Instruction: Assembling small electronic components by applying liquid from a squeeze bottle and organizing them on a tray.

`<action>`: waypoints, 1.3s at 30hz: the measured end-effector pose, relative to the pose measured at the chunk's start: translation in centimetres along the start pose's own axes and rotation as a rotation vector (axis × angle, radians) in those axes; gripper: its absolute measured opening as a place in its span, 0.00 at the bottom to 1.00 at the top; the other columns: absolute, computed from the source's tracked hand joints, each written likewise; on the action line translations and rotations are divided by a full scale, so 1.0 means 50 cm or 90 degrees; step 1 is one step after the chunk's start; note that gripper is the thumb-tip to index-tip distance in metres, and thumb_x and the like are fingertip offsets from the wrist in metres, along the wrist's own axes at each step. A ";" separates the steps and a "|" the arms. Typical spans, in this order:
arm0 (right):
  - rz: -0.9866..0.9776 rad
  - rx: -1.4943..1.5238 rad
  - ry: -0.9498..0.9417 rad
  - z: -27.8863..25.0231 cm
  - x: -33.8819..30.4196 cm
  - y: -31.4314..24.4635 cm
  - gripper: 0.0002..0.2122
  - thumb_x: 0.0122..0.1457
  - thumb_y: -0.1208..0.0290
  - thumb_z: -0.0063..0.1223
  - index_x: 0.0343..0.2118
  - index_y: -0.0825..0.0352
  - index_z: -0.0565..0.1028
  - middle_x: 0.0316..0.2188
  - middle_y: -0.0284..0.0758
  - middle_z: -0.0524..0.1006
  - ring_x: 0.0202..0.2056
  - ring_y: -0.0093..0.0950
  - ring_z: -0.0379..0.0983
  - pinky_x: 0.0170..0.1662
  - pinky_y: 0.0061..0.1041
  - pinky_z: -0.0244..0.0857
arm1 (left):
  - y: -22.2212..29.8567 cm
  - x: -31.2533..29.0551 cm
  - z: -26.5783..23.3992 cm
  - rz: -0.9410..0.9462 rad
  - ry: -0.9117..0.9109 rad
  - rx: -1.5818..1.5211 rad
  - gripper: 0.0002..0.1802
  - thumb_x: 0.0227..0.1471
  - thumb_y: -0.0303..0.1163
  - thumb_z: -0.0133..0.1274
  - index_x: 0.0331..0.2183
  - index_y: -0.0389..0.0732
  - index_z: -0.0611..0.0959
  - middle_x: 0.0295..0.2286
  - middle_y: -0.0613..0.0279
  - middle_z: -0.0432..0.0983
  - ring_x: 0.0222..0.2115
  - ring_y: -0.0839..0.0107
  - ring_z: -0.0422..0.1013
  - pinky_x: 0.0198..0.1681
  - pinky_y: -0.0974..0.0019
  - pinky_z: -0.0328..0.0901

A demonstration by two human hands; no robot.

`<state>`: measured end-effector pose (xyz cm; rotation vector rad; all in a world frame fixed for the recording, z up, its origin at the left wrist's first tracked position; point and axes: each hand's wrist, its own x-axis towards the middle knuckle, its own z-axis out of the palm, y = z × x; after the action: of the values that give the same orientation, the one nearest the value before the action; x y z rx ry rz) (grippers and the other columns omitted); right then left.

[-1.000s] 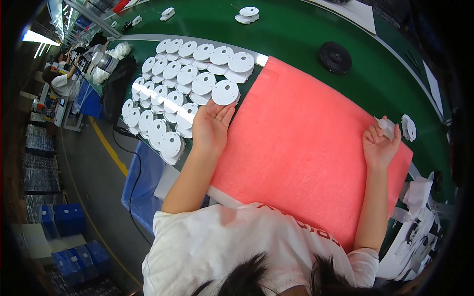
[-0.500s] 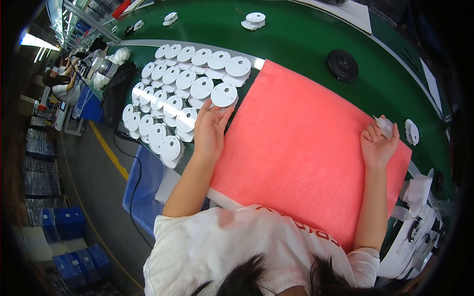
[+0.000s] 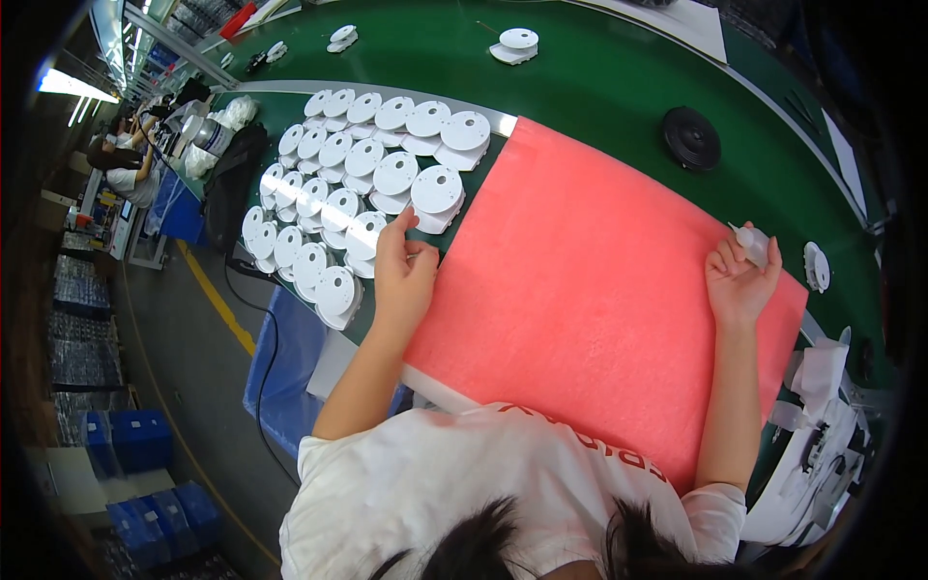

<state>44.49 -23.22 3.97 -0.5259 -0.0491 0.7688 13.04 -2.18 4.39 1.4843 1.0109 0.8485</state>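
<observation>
Rows of white round parts (image 3: 365,155), each a disc with a hole on a wider white base, stand on the green bench at the left. My left hand (image 3: 404,271) is just below the rightmost part (image 3: 438,193) of the second row. Its index finger and thumb are apart, and nothing shows between them. Over the right side of the pink foam sheet (image 3: 580,300), my right hand (image 3: 737,280) is closed around a small translucent white piece (image 3: 752,244) with a thin pointed tip. The fingers hide part of that piece.
Beyond the sheet runs a green conveyor belt (image 3: 599,106) bearing a black round part (image 3: 691,137) and white parts (image 3: 516,45). A white machine (image 3: 807,483) stands at the right. Below the bench at left is a blue-lined bin (image 3: 290,362). Another person (image 3: 133,179) sits far left.
My left hand has let go of the end part of the second row and drawn back toward me. Parts on the belt have shifted right. The right hand keeps its place.
</observation>
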 end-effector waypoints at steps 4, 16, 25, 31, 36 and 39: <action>-0.004 0.004 0.002 0.000 -0.001 0.000 0.15 0.54 0.59 0.43 0.35 0.67 0.68 0.18 0.31 0.60 0.18 0.20 0.50 0.23 0.18 0.45 | -0.013 -0.001 -0.003 0.265 0.027 0.579 0.27 0.40 0.28 0.49 0.44 0.25 0.66 0.41 0.48 0.63 0.34 0.62 0.64 0.37 0.63 0.62; -0.022 0.070 -0.020 -0.002 -0.001 -0.001 0.15 0.54 0.59 0.42 0.35 0.68 0.68 0.18 0.31 0.58 0.18 0.20 0.49 0.23 0.19 0.45 | -0.032 0.043 0.024 0.393 0.118 0.997 0.23 0.43 0.40 0.50 0.38 0.32 0.74 0.38 0.58 0.67 0.34 0.66 0.61 0.33 0.63 0.52; -0.017 0.071 0.005 0.001 -0.002 0.000 0.15 0.54 0.59 0.43 0.34 0.68 0.68 0.18 0.31 0.58 0.18 0.20 0.49 0.23 0.18 0.45 | -0.007 0.042 0.024 0.335 0.079 1.005 0.14 0.43 0.39 0.51 0.27 0.37 0.77 0.28 0.60 0.68 0.33 0.66 0.62 0.36 0.60 0.52; -0.031 0.067 0.014 -0.003 0.000 -0.007 0.15 0.54 0.58 0.42 0.35 0.68 0.68 0.18 0.31 0.58 0.18 0.21 0.49 0.23 0.18 0.46 | 0.115 0.068 0.102 0.338 -0.082 0.930 0.15 0.43 0.42 0.51 0.21 0.39 0.78 0.20 0.57 0.72 0.26 0.61 0.68 0.31 0.58 0.60; -0.030 0.076 0.018 -0.010 0.003 -0.006 0.16 0.54 0.58 0.42 0.35 0.67 0.68 0.18 0.30 0.58 0.18 0.21 0.49 0.23 0.18 0.46 | 0.187 0.307 0.243 0.271 -0.144 0.806 0.15 0.42 0.40 0.50 0.24 0.35 0.79 0.25 0.52 0.76 0.25 0.57 0.73 0.26 0.59 0.67; -0.038 0.073 0.028 -0.011 0.007 -0.007 0.16 0.54 0.58 0.42 0.35 0.67 0.68 0.17 0.30 0.58 0.18 0.21 0.49 0.23 0.18 0.45 | 0.169 0.464 0.347 0.114 -0.195 0.659 0.13 0.40 0.34 0.48 0.27 0.35 0.80 0.27 0.51 0.76 0.28 0.58 0.73 0.28 0.62 0.68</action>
<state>45.07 -23.45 3.59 -0.4307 0.0199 0.6964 38.91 12.36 9.80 2.5071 1.1450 0.1435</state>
